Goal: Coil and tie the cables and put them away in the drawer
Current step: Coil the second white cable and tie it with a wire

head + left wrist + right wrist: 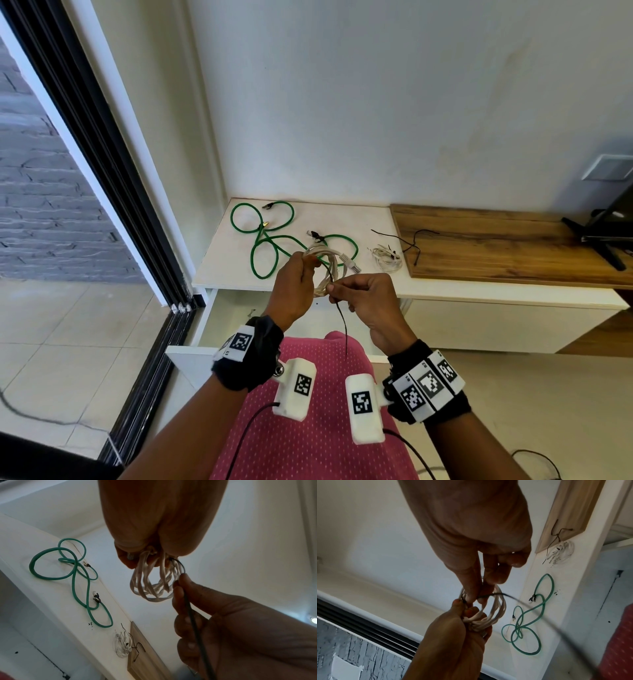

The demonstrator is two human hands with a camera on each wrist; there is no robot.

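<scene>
Up front, head view: my left hand (294, 288) grips a coiled off-white cable (328, 270), held in the air above the open drawer (224, 317). My right hand (368, 301) pinches a thin black tie wire (343, 323) against the coil; the wire's free end hangs down toward my lap. On the white cabinet top (370, 212) behind: a loose green network cable (270, 240) sprawled in loops, and to its right a small white cable bundle (385, 258), already coiled. A second black tie wire (412, 241) lies across the edge of the wooden board (513, 246).

Left wrist view: left hand (154, 524) closed round the top of the off-white cable (150, 585), loops hanging below the fist. Fingertips (184, 580) of the right hand (240, 628) hold the black tie wire (193, 622) beside the coil's right edge. Green network cable (77, 577) and white cable bundle (122, 647) rest on the cabinet top (25, 545).

Right wrist view: right hand (471, 531), thumb and forefinger pinching the black tie wire (496, 595) where it crosses the off-white cable (494, 614). Left hand (453, 635) clamps the coil from below. Green network cable (530, 622) lies untouched on the cabinet top (570, 622).
</scene>
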